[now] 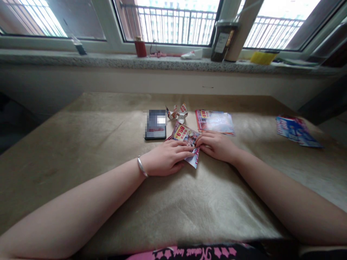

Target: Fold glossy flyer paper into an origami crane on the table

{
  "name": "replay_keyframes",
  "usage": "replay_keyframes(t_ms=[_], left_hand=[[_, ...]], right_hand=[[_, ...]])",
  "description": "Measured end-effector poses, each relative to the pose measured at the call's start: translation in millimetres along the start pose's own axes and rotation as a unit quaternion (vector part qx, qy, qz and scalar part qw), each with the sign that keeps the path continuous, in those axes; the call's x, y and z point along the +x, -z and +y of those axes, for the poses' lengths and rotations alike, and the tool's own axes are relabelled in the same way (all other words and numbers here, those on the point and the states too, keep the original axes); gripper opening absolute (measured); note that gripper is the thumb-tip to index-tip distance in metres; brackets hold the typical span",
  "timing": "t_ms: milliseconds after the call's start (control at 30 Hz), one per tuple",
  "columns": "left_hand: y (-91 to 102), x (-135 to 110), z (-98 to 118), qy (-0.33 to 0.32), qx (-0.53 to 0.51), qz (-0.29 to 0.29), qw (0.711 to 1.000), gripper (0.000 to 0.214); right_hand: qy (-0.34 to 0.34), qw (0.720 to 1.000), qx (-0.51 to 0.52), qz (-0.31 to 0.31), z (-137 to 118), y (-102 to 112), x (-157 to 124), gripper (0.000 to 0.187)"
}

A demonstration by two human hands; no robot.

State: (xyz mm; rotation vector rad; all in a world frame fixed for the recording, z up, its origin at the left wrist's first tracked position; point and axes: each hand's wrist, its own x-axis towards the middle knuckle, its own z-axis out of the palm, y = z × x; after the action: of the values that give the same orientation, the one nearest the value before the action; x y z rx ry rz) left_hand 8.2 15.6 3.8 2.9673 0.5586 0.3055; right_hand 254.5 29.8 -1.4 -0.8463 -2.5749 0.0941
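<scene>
A colourful printed sheet of paper (187,134), partly folded with a pointed lower corner, lies at the middle of the table. Across its lower part my left hand (168,157) rests flat, fingers stretched out and pressing on the paper. My right hand (217,146) has its fingertips closed on the sheet's right edge, where the fingers hide part of it. Just beyond the sheet sits a folded paper shape (178,112) with pointed flaps. A stack of similar printed sheets (214,122) lies past my right hand.
A dark phone-like device (155,130), partly blurred out, lies left of the paper. More printed sheets (295,130) are on the table's right side. The table (108,122) meets a wall below a windowsill (108,62) with a red container (140,47) and a dark jar (222,41).
</scene>
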Motion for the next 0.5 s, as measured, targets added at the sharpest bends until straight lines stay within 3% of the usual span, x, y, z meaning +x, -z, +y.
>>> replay_keyframes(t_ms=[500], left_hand=[[1.3,1.6,2.5,-0.006,0.009,0.003,1.0,0.038]], right_hand=[[-0.01,1.0,0.022,0.01,-1.3,-2.1,0.5,0.013]])
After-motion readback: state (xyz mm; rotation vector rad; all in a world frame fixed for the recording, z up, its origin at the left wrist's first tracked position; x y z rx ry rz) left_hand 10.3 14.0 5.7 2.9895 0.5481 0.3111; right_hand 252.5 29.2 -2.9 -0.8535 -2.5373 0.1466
